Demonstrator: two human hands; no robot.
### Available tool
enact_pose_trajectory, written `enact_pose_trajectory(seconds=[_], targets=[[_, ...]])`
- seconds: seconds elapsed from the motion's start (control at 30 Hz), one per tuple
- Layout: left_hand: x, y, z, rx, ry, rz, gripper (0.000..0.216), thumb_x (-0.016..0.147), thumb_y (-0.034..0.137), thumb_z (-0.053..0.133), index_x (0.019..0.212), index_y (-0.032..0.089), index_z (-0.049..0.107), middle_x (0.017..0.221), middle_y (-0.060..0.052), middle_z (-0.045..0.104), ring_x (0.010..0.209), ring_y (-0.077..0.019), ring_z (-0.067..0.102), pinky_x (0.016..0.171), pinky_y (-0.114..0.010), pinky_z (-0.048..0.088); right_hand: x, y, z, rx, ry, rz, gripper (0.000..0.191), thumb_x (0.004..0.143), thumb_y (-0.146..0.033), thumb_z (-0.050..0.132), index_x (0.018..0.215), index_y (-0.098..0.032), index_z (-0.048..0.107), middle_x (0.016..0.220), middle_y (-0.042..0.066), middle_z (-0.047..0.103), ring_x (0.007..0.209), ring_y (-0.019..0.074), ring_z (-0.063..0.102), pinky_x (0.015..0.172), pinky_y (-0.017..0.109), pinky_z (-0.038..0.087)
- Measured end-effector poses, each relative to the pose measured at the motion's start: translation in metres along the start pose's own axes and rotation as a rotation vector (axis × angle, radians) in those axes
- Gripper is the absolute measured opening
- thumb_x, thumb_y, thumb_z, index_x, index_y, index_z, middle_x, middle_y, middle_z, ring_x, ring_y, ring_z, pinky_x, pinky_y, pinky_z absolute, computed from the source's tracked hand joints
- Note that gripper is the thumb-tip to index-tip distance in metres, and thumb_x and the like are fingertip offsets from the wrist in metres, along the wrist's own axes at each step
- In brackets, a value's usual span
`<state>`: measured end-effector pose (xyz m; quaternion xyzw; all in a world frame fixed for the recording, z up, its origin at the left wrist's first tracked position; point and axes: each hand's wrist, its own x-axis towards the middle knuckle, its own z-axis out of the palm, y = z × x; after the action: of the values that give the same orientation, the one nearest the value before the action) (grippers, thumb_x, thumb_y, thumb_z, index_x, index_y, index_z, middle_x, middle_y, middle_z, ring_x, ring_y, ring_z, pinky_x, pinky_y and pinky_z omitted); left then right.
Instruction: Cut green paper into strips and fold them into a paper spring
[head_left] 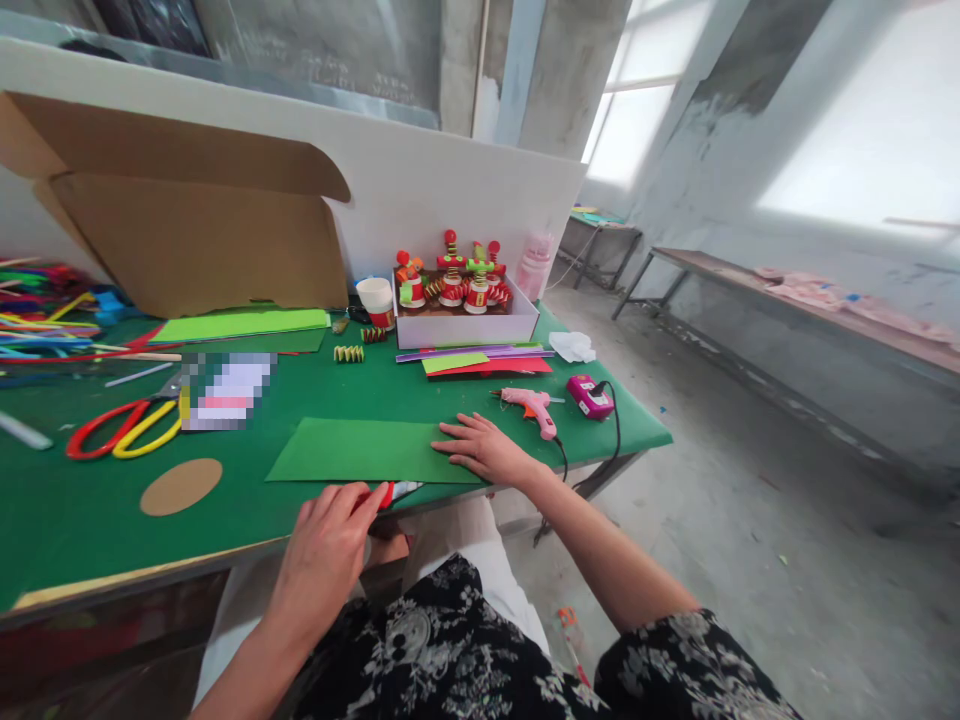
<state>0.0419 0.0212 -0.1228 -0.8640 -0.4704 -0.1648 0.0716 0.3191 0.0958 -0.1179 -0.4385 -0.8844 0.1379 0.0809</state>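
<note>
A strip of green paper (pixel 360 450) lies flat near the front edge of the green-covered table. My right hand (pixel 487 450) rests on its right end, fingers spread and pressing it down. Just below the paper's front edge, my left hand (pixel 330 535) is closed around a red tool with a pale, silvery end (pixel 405 489); its exact kind is unclear, as my fingers cover most of it. Right of my right hand lies a pink glue gun (pixel 531 408). A brown cardboard oval (pixel 182 487) and scissors (pixel 124 430) with red and yellow handles are on the left.
A white box (pixel 465 330) of small red-and-green figures stands at the back, behind stacked paper strips (pixel 487 366). Nearby are a paper cup (pixel 375 302), folded paper springs (pixel 349 354), a magenta plug box (pixel 590 397) and crumpled tissue (pixel 572 347). Pipe cleaners (pixel 45 330) crowd the far left.
</note>
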Motion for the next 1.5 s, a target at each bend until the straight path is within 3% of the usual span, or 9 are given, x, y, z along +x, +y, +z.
enact_pose_trajectory(seconds=[0.2, 0.43, 1.5], targets=[[0.008, 0.012, -0.002, -0.02, -0.022, -0.004, 0.044, 0.087, 0.004, 0.04, 0.12, 0.019, 0.065, 0.103, -0.011, 0.067, 0.092, -0.0239, 0.059, 0.074, -0.035, 0.044, -0.002, -0.002, -0.001, -0.068, -0.031, 0.028, 0.042, 0.103, -0.039, 0.037, 0.144, -0.035, 0.046, 0.154, 0.001, 0.042, 0.147, 0.0274, 0.027, 0.118, 0.053, 0.021], [0.015, 0.024, 0.0, -0.019, -0.004, 0.014, 0.045, 0.082, 0.002, 0.045, 0.12, 0.016, 0.065, 0.103, -0.011, 0.067, 0.092, -0.025, 0.059, 0.075, -0.036, 0.045, -0.002, -0.004, -0.001, -0.101, -0.03, 0.021, 0.042, 0.104, -0.037, 0.036, 0.144, -0.034, 0.047, 0.155, 0.0, 0.041, 0.146, 0.027, 0.028, 0.118, 0.052, 0.022], [0.009, 0.031, -0.002, 0.0, -0.014, 0.068, 0.048, 0.082, -0.006, 0.043, 0.122, 0.014, 0.063, 0.1, -0.009, 0.067, 0.09, -0.0232, 0.057, 0.074, -0.035, 0.044, -0.003, -0.01, -0.005, -0.123, -0.043, 0.047, 0.042, 0.104, -0.035, 0.035, 0.144, -0.031, 0.048, 0.155, 0.0, 0.04, 0.146, 0.0287, 0.029, 0.119, 0.05, 0.021]])
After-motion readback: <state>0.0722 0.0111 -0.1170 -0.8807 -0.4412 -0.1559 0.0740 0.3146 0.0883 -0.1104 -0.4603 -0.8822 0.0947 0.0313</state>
